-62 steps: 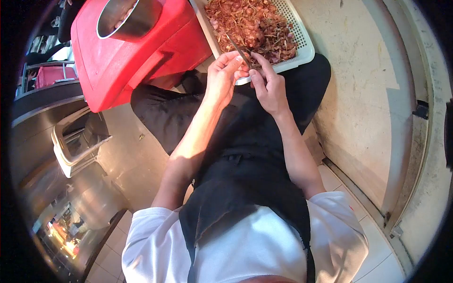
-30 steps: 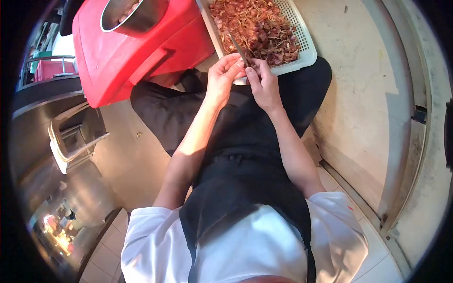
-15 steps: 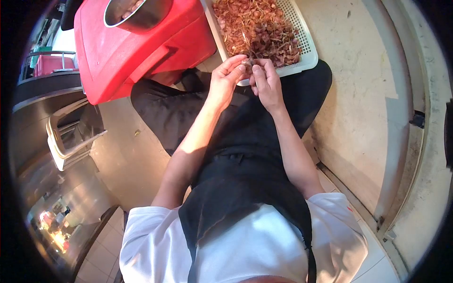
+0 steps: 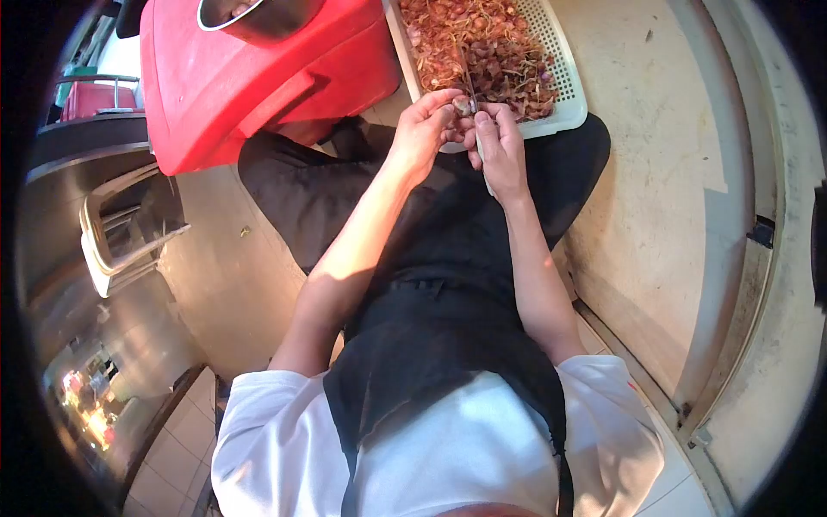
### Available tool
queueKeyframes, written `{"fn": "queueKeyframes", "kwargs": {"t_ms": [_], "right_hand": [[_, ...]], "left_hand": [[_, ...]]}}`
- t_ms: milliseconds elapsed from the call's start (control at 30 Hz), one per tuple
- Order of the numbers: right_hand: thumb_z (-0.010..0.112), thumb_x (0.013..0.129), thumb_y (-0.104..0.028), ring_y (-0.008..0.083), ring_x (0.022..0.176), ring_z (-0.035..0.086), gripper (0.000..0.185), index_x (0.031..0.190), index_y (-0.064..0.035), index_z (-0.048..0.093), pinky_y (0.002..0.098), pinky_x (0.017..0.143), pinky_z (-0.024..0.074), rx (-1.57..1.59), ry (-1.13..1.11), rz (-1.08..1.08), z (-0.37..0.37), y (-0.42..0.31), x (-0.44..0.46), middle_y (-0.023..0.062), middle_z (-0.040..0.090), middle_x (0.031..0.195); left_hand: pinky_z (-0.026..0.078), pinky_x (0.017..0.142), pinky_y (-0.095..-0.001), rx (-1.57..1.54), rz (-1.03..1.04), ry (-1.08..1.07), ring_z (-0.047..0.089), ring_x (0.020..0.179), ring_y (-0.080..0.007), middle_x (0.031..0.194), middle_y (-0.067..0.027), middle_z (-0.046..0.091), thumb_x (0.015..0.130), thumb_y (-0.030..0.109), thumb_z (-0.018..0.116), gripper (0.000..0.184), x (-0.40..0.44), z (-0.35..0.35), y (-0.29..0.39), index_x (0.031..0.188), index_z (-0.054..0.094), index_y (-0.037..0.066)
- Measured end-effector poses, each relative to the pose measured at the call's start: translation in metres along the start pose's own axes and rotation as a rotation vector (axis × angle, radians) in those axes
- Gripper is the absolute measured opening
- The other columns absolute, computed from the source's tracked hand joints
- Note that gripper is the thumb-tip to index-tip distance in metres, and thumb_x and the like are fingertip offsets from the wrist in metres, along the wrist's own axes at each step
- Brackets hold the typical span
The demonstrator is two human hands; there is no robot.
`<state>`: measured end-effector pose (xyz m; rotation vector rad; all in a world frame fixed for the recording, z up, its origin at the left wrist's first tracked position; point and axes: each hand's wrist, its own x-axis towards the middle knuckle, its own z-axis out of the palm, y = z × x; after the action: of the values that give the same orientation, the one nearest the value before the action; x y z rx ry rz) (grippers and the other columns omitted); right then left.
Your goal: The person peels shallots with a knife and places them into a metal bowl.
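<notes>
Basket (image 4: 551, 126), pot (image 4: 277, 21) and both hands have all shifted rightward in my view since the earlier frame. I see the left hand (image 4: 419, 135) pinching a small bulb (image 4: 463, 106) above the basket's near side, while the right hand (image 4: 502, 155) is closed around a knife (image 4: 468, 76), its blade beside the bulb. Fingertips sit very close to that edge — if the bulb rolled or the skin slipped, I'd expect a nick, or the bulb lost among the peelings (image 4: 517, 77).
</notes>
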<state>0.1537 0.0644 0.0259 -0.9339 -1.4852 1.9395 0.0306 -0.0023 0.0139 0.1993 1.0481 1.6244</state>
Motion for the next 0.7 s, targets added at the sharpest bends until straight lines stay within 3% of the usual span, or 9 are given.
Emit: {"fn": "queueKeyframes", "kwargs": {"t_ms": [167,367,567,700], "right_hand": [[0.045,0.102,-0.019,0.0038,0.053,0.045,0.019,0.106,-0.0029,0.052,0.0198,0.044,0.0373,-0.137,-0.004,-0.035,-0.003,0.0,0.002,0.0011,0.057,0.073],[0.045,0.101,-0.019,0.0043,0.05,0.043,0.02,0.109,-0.0035,0.054,0.0202,0.043,0.0362,0.156,0.057,0.022,0.002,-0.001,0.002,-0.0003,0.053,0.07],[0.044,0.102,-0.022,0.0049,0.049,0.043,0.023,0.107,-0.0046,0.057,0.0208,0.042,0.0357,0.051,0.219,0.012,-0.012,0.005,0.007,0.0,0.052,0.067],[0.046,0.1,-0.025,0.0072,0.046,0.045,0.035,0.125,-0.0011,0.048,0.0226,0.042,0.038,-0.079,0.227,0.11,-0.021,0.002,0.01,0.0042,0.058,0.069]], "left_hand": [[0.052,0.075,-0.0292,0.045,-0.05,-0.099,0.063,0.088,-0.0152,0.103,-0.0079,0.063,0.098,0.006,0.049,0.029,0.002,0.002,0.01,0.125,0.051,-0.004],[0.051,0.077,-0.029,-0.121,-0.048,-0.202,0.062,0.092,-0.0169,0.107,-0.0082,0.062,0.099,0.007,0.049,0.031,0.002,-0.007,0.004,0.128,0.049,-0.004],[0.051,0.074,-0.0276,-0.244,-0.098,-0.29,0.061,0.094,-0.0174,0.114,-0.0085,0.061,0.099,0.008,0.047,0.034,0.0,-0.018,0.003,0.132,0.046,-0.003],[0.051,0.073,-0.0274,-0.253,-0.102,-0.254,0.061,0.095,-0.0179,0.114,-0.0084,0.06,0.099,0.009,0.048,0.035,-0.003,-0.014,0.006,0.132,0.046,-0.002]]}}
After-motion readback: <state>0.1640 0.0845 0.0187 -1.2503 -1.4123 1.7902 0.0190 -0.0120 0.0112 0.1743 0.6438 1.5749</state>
